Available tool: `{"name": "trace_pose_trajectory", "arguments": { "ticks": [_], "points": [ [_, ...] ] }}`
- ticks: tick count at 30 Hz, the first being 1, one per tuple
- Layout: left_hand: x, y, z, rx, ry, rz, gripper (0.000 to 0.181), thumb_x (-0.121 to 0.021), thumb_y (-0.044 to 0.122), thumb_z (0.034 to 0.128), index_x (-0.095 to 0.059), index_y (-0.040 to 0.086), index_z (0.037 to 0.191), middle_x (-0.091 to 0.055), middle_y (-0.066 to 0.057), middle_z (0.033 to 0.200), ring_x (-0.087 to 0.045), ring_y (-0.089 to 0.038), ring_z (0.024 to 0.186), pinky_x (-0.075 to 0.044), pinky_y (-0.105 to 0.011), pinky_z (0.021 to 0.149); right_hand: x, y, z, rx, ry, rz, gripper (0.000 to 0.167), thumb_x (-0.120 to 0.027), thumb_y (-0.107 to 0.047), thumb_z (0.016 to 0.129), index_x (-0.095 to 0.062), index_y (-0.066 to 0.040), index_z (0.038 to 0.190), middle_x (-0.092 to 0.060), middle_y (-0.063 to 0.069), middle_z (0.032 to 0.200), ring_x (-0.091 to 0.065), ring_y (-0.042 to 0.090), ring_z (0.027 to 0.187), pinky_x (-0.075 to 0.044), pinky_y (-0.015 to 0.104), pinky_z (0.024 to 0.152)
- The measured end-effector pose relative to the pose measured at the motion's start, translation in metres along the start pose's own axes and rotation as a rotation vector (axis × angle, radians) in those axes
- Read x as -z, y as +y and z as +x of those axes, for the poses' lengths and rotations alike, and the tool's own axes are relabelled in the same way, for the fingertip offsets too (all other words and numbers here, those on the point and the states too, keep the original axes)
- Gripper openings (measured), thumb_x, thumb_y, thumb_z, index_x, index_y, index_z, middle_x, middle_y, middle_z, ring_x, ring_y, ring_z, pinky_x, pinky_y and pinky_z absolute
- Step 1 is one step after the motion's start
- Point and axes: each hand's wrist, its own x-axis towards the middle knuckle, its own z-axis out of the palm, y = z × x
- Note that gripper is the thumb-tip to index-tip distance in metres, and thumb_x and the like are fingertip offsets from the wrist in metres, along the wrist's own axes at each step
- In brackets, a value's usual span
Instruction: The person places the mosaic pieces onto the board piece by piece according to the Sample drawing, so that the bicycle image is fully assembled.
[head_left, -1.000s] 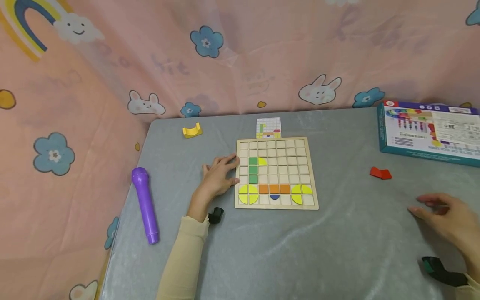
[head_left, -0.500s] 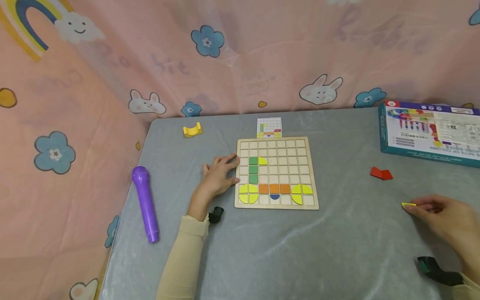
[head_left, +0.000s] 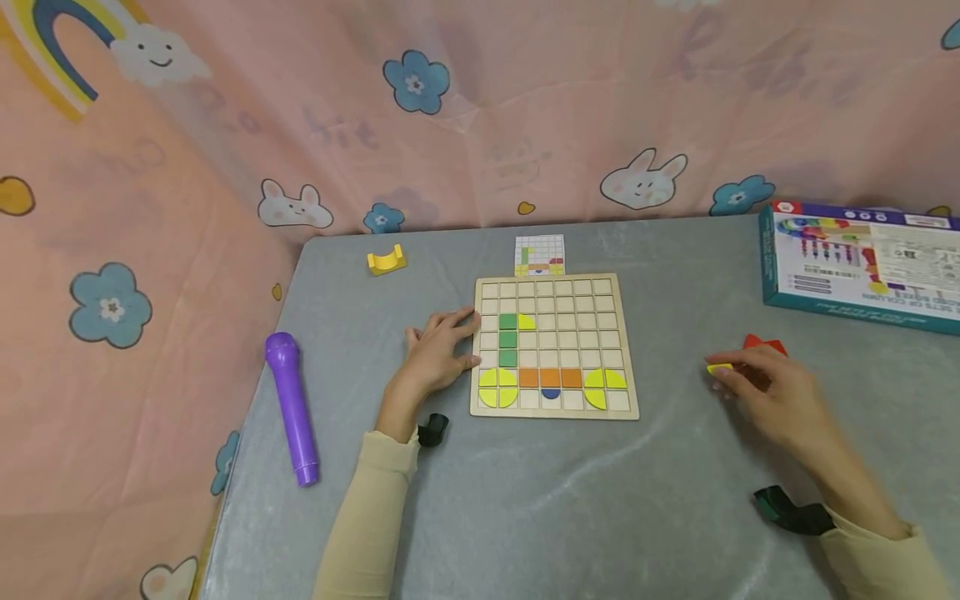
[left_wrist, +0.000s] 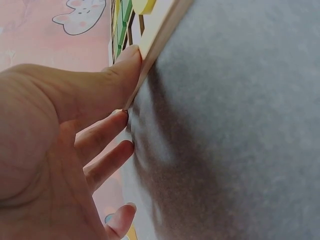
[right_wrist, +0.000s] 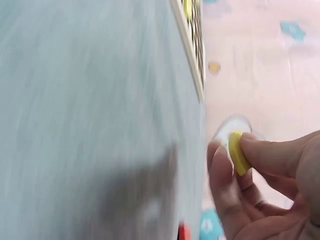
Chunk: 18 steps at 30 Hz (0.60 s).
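My right hand (head_left: 780, 396) pinches a small yellow tile (right_wrist: 238, 153) between thumb and fingers, right of the wooden grid board (head_left: 632, 367). My left hand (head_left: 438, 354) touches the board's left edge, thumb and fingertips spread along it. The board bears green squares (head_left: 507, 340) in a column, a row of orange squares (head_left: 550, 378), a blue half-round tile (head_left: 551, 393) and several yellow quarter-round tiles (head_left: 498, 388). Two red tiles (head_left: 765, 343) lie on the table, partly hidden behind my right hand. A printed pattern card (head_left: 539, 255) lies just beyond the board's far edge.
A purple toy microphone (head_left: 293, 408) lies at the left of the grey table (head_left: 570, 517). A yellow curved block (head_left: 387, 260) stands at the back left, and a game box (head_left: 862, 267) lies at the back right. A patterned pink cloth (head_left: 480, 117) hangs behind.
My right hand has picked up the yellow tile at the right and carried it left, towards the board. The left hand has stayed at the board's edge.
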Motion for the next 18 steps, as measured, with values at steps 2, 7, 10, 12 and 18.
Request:
{"name": "trace_pose_trajectory", "arguments": {
  "ticks": [2, 7, 10, 12, 18],
  "points": [
    [0.0, 0.0, 0.0, -0.002, 0.001, -0.001, 0.069, -0.076, 0.026, 0.0993, -0.046, 0.023, 0.162, -0.031, 0.006, 0.175, -0.028, -0.025, 0.159, -0.012, -0.068, 0.12, -0.009, -0.009, 0.004, 0.034, 0.007, 0.035, 0.021, -0.076, -0.003, 0.097, -0.077, -0.001, 0.118, -0.074, 0.016, 0.096, -0.058, -0.005, 0.071, -0.045, 0.009, 0.064],
    [-0.001, -0.001, 0.001, -0.004, 0.003, -0.004, 0.07, -0.076, 0.026, 0.0994, -0.046, 0.023, 0.162, -0.031, 0.006, 0.175, -0.028, -0.025, 0.16, -0.011, -0.068, 0.12, -0.03, -0.028, 0.009, 0.079, -0.012, 0.044, 0.025, -0.085, -0.002, 0.088, -0.076, -0.002, 0.112, -0.078, 0.017, 0.098, -0.058, -0.007, 0.074, -0.046, 0.006, 0.068],
    [-0.001, -0.001, 0.001, -0.005, 0.003, -0.005, 0.069, -0.076, 0.026, 0.0994, -0.046, 0.023, 0.162, -0.031, 0.005, 0.175, -0.028, -0.025, 0.16, -0.011, -0.068, 0.12, -0.041, -0.037, 0.01, 0.087, -0.059, 0.03, 0.022, -0.085, -0.003, 0.088, -0.079, -0.005, 0.109, -0.079, 0.015, 0.1, -0.06, 0.001, 0.075, -0.048, 0.011, 0.068],
    [-0.001, -0.001, 0.001, -0.006, 0.005, -0.008, 0.07, -0.076, 0.026, 0.0992, -0.046, 0.022, 0.162, -0.031, 0.005, 0.175, -0.028, -0.025, 0.16, -0.011, -0.068, 0.12, -0.047, -0.043, 0.01, 0.078, -0.103, 0.026, 0.019, -0.085, -0.004, 0.089, -0.08, -0.006, 0.108, -0.079, 0.013, 0.101, -0.061, 0.008, 0.076, -0.049, 0.015, 0.067],
    [-0.001, 0.0, 0.001, -0.007, 0.01, -0.012, 0.07, -0.076, 0.026, 0.0989, -0.046, 0.022, 0.162, -0.032, 0.005, 0.175, -0.029, -0.025, 0.159, -0.012, -0.067, 0.119, -0.062, -0.055, 0.009, 0.047, -0.205, 0.037, 0.016, -0.086, -0.005, 0.088, -0.083, -0.007, 0.103, -0.078, 0.01, 0.097, -0.057, 0.016, 0.075, -0.045, 0.023, 0.063]
  ]
}}
